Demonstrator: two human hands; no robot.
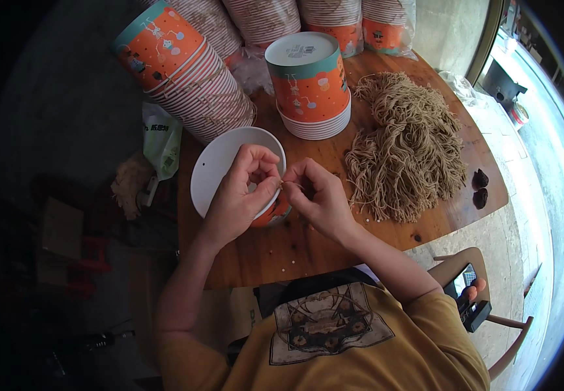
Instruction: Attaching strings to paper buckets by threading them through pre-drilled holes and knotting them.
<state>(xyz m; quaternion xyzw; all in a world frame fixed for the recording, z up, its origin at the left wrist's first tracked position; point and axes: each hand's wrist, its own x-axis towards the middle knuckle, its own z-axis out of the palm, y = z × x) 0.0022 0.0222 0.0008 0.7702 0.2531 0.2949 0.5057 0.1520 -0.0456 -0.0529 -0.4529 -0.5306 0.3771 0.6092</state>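
Orange paper cup [274, 212] with white base, orange-and-teal cartoon-printed cup stacks [312, 85] far, tan string heap [405, 153] right, brown wooden table [295, 251], mustard-yellow shirt [334, 352] near

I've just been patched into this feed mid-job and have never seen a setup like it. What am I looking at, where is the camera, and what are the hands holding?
There is no machine here: a person works with two bare hands. The single picture comes from a wide fisheye camera worn on the person's head, looking down, so straight edges bend near the rim.

The left hand steadies an orange paper bucket lying on its side, white inside showing. The right hand pinches a thin tan string at the bucket's rim; both grips are closed.

On the round wooden table lie a heap of tan strings, an upside-down stack of orange buckets, more stacks leaning at the far edge, and two small dark lumps.
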